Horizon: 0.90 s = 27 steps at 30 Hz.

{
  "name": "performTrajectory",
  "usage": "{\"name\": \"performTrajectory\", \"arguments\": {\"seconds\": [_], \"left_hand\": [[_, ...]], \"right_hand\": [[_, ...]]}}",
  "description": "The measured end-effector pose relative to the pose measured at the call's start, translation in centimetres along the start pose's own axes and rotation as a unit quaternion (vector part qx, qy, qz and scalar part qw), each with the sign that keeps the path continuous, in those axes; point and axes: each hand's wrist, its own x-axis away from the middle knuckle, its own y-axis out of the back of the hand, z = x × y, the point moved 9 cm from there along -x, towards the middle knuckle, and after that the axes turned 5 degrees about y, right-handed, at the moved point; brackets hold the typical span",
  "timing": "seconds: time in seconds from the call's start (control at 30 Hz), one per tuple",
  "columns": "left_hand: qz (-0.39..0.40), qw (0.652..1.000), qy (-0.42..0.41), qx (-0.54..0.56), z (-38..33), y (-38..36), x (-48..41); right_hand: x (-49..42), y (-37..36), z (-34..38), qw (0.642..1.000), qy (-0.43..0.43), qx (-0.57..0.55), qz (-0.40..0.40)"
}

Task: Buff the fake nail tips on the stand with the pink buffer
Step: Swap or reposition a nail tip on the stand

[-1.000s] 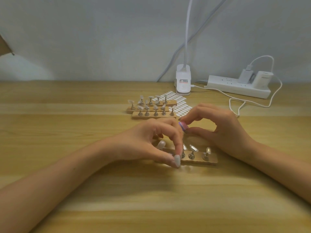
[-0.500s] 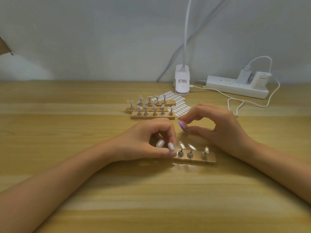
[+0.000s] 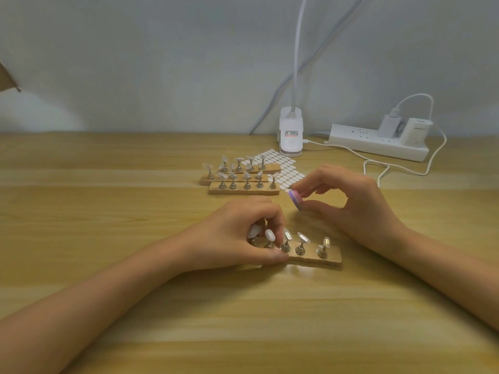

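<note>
Left hand (image 3: 232, 236) is curled over the left end of the near stand (image 3: 329, 259), thumb on its front edge. Right hand (image 3: 359, 203) pinches the pink buffer (image 3: 295, 199) just behind the stand, not touching the nail tips (image 3: 303, 237).

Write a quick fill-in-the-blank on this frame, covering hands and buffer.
1. The left hand holds the near stand at its ___ end.
2. The pink buffer, pinched by the right hand, touches ___ nail tips.
3. The power strip lies to the ___ of the lamp clip.
Missing: left; no; right.
</note>
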Motion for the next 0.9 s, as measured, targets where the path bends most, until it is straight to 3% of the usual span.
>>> {"name": "performTrajectory", "arguments": {"seconds": [0.17, 0.6, 0.9], "left_hand": [[-0.025, 0.999, 0.032, 0.008, 0.6, 0.4, 0.0], [0.022, 0.999, 0.031, 0.020, -0.2, 0.3, 0.1], [-0.059, 0.996, -0.029, -0.052, -1.7, 0.6, 0.7]], "right_hand": [[0.0, 0.0, -0.1, 1.000, -0.001, 0.001, -0.002], [0.0, 0.0, 0.0, 1.000, -0.002, 0.001, 0.002], [0.0, 0.0, 0.0, 1.000, 0.003, 0.003, 0.002]]}}
